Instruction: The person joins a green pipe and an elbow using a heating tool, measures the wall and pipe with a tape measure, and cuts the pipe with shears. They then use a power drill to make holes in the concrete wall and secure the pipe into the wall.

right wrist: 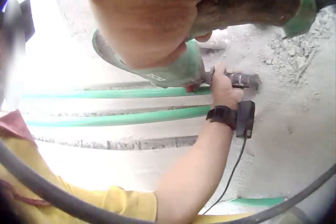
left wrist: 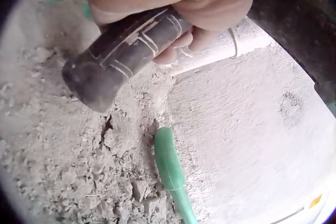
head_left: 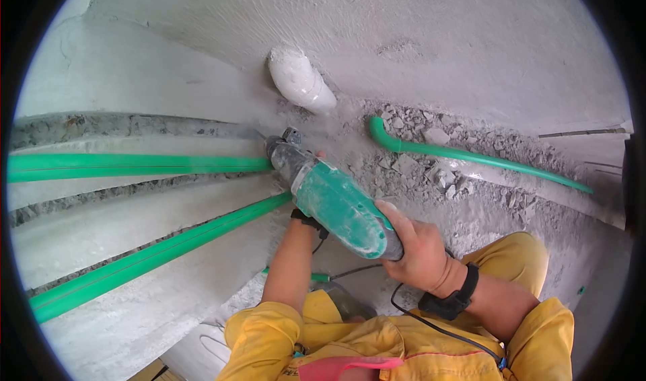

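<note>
A dusty green rotary hammer [head_left: 343,209] spans the middle of the head view, its grey front end pointing up-left toward the wall groove. My right hand [head_left: 420,246] grips its rear handle; in the right wrist view those fingers wrap the dark grip [right wrist: 252,3]. Under the tool, my left hand [right wrist: 226,90] holds the black side handle [left wrist: 121,56], fingers curled round it. The tool's body hides most of that hand in the head view. Just left of the tool's front, a green pipe [head_left: 141,165] and a lower green pipe [head_left: 161,252] run along the wall.
A white pipe stub [head_left: 299,82] juts out above the tool. Rubble [head_left: 437,169] lies to the right, with a bent green pipe [head_left: 464,154] across it. A black cable [head_left: 437,327] hangs over the yellow clothing. Rough grooves [head_left: 101,125] cut the left wall.
</note>
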`<control>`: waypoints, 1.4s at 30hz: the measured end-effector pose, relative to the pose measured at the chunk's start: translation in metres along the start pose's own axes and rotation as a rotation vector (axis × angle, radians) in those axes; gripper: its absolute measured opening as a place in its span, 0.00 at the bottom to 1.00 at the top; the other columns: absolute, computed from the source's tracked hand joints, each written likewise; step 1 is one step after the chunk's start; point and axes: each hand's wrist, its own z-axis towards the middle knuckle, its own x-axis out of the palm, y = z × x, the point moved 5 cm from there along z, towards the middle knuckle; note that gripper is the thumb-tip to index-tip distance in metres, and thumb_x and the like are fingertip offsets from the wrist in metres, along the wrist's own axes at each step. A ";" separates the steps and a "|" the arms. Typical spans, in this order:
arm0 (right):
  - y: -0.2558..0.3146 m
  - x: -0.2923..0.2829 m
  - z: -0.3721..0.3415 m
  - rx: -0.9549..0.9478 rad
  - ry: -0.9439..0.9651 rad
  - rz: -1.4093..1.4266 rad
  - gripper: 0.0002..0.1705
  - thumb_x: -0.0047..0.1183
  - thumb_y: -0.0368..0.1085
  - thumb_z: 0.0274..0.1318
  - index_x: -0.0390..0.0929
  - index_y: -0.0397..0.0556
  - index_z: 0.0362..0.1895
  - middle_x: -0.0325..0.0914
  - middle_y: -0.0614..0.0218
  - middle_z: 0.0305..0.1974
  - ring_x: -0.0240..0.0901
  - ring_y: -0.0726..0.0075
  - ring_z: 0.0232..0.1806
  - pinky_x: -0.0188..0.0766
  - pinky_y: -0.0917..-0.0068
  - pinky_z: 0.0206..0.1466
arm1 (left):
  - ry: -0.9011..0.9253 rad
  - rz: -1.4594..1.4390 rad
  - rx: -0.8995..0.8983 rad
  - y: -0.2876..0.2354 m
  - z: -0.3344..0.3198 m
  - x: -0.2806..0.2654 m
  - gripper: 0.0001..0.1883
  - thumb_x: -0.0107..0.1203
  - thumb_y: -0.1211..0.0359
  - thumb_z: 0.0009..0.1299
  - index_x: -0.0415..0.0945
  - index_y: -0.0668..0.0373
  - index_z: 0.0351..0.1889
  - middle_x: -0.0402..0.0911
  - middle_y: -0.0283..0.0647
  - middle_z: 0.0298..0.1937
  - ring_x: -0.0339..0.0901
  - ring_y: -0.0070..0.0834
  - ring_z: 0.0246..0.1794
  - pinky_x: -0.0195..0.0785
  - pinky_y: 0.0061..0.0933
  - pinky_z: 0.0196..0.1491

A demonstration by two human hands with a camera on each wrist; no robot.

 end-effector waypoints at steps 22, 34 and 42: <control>0.035 -0.055 0.062 -0.040 -0.009 -0.041 0.46 0.60 0.27 0.35 0.60 0.47 0.66 0.78 0.44 0.30 0.77 0.37 0.34 0.75 0.53 0.38 | 0.313 -0.469 0.594 0.043 0.062 0.006 0.22 0.52 0.58 0.74 0.66 0.56 0.62 0.73 0.38 0.59 0.70 0.32 0.60 0.63 0.38 0.63; 0.006 -0.041 0.008 0.023 0.047 0.098 0.49 0.58 0.28 0.36 0.56 0.48 0.70 0.77 0.42 0.32 0.77 0.37 0.32 0.75 0.53 0.37 | 0.228 -0.362 0.342 0.042 0.026 0.008 0.23 0.47 0.61 0.77 0.60 0.56 0.67 0.71 0.40 0.63 0.71 0.31 0.61 0.68 0.34 0.61; 0.036 -0.008 0.004 -0.116 0.069 -0.065 0.51 0.58 0.30 0.38 0.53 0.46 0.72 0.74 0.52 0.30 0.75 0.46 0.25 0.74 0.57 0.29 | 0.206 -0.438 0.260 0.037 0.022 0.000 0.24 0.48 0.61 0.76 0.59 0.56 0.68 0.70 0.39 0.63 0.70 0.31 0.61 0.66 0.35 0.61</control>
